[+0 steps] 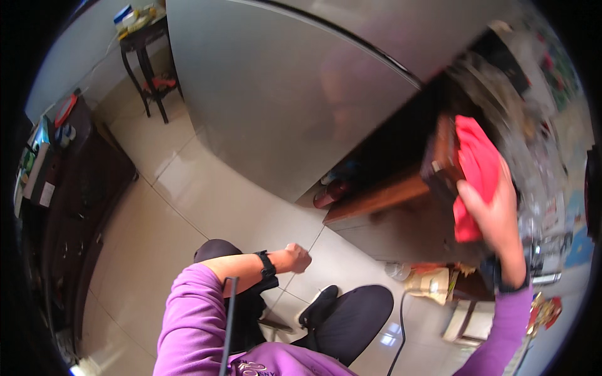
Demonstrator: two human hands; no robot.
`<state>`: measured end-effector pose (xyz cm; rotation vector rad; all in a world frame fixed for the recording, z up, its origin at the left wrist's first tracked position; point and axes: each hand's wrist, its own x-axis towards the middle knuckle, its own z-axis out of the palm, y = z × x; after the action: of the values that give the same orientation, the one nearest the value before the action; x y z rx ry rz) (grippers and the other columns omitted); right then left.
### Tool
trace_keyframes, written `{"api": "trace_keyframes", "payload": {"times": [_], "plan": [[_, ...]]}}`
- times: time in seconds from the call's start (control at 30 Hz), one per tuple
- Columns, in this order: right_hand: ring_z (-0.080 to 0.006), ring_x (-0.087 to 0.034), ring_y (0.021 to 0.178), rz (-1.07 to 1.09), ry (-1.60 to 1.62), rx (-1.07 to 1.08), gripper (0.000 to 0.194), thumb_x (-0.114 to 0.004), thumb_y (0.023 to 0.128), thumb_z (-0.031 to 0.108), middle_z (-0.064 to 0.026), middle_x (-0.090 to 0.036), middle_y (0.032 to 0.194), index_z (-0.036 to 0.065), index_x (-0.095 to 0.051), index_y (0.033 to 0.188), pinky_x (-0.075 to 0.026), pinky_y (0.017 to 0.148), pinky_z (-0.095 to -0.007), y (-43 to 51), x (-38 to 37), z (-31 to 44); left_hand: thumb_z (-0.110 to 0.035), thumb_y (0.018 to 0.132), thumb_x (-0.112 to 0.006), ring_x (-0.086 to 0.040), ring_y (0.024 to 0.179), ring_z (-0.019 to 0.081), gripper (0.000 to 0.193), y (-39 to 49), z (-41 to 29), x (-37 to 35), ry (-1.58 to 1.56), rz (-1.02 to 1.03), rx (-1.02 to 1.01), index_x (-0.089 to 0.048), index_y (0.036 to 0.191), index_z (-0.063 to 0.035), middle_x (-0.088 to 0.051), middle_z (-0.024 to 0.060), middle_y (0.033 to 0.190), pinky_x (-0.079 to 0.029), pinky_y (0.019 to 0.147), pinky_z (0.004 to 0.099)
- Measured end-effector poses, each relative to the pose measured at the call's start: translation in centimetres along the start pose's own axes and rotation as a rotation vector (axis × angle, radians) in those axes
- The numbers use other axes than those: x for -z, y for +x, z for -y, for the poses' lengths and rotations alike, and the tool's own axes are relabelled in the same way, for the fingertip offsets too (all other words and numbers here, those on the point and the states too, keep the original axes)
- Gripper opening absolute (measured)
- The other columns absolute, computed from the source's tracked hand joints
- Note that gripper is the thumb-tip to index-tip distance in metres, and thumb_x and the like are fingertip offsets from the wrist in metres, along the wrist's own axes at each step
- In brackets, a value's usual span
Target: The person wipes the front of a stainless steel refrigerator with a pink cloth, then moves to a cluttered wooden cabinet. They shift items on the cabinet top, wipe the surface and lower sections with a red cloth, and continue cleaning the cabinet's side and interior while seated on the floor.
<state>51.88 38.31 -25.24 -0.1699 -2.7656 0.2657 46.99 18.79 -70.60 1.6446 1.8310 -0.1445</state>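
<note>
My right hand (501,211) is shut on a red cloth (477,160). It presses the cloth against the end of a brown wooden piece of furniture (442,155), at the right. Motion blurs this hand and the wood beside it. My left hand (297,257) is curled into a fist over the tiled floor (244,197), near my knee, and nothing shows in it. A black band (266,264) circles the left wrist.
A large grey metallic cabinet or refrigerator (263,94) stands ahead. Beside its base lies a dark red cylinder (331,193). At left is a dark wooden cabinet (80,188). A pale box (465,322), a paper bag (430,284) and a black cable (402,324) are at lower right.
</note>
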Motion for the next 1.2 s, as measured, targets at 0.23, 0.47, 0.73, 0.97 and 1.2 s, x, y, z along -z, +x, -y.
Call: {"api": "trace_keyframes", "payload": {"times": [0.23, 0.47, 0.73, 0.97, 1.2], "plan": [[-0.0316, -0.060, 0.119, -0.093, -0.032, 0.074, 0.070, -0.075, 0.080, 0.052, -0.0119, -0.065, 0.126, 0.008, -0.061, 0.132, -0.047, 0.101, -0.0426, -1.0, -0.5, -1.3, -0.046, 0.092, -0.063, -0.072, 0.092, 0.0363, 0.041, -11.8, -3.3, 3.2, -0.118, -0.309, 0.099, -0.072, 0.096, -0.0072, -0.074, 0.0159, 0.092, -0.058, 0.081, 0.0462], [-0.0346, -0.062, 0.112, -0.318, -0.361, 0.043, 0.072, -0.073, 0.082, 0.061, -0.0124, -0.067, 0.117, 0.005, -0.063, 0.126, -0.050, 0.094, -0.0466, -2.8, -2.2, 0.2, -0.042, 0.091, -0.066, -0.072, 0.089, 0.0355, 0.036, -20.4, -5.1, 7.0, -0.120, -0.491, 0.166, -0.072, 0.095, -0.0064, -0.074, 0.0147, 0.088, -0.058, 0.078, 0.0458], [-0.0273, -0.054, 0.124, -0.332, -0.689, 0.633, 0.043, -0.062, 0.086, 0.018, -0.0063, -0.060, 0.134, 0.019, -0.066, 0.129, -0.044, 0.100, -0.0454, -5.8, -9.7, 6.7, -0.040, 0.088, -0.070, -0.073, 0.091, 0.0330, 0.032, -19.3, -1.0, 5.2, -0.123, -0.541, 0.195, -0.076, 0.093, -0.0088, -0.075, 0.0141, 0.091, -0.059, 0.078, 0.0444], [-0.0329, -0.044, 0.137, -0.690, -0.583, 0.480, 0.060, -0.077, 0.079, 0.025, -0.0088, -0.047, 0.150, 0.024, -0.060, 0.137, -0.037, 0.109, -0.0572, 10.9, -17.6, 10.0, -0.038, 0.088, -0.068, -0.075, 0.082, 0.0303, 0.029, -18.6, -1.4, 2.4, -0.100, -0.475, 0.118, -0.074, 0.089, -0.0094, -0.075, 0.0112, 0.083, -0.060, 0.068, 0.0434], [-0.0346, -0.036, 0.145, -0.515, -0.900, 0.664, 0.056, -0.060, 0.090, 0.021, -0.0109, -0.041, 0.156, 0.020, -0.051, 0.146, -0.035, 0.110, -0.0574, 11.0, -38.4, 7.8, -0.018, 0.086, -0.064, -0.074, 0.071, 0.0307, 0.014, -20.3, -2.5, 2.8, -0.174, -0.607, -0.018, -0.066, 0.090, -0.0044, -0.071, 0.0120, 0.072, -0.057, 0.057, 0.0419]]}}
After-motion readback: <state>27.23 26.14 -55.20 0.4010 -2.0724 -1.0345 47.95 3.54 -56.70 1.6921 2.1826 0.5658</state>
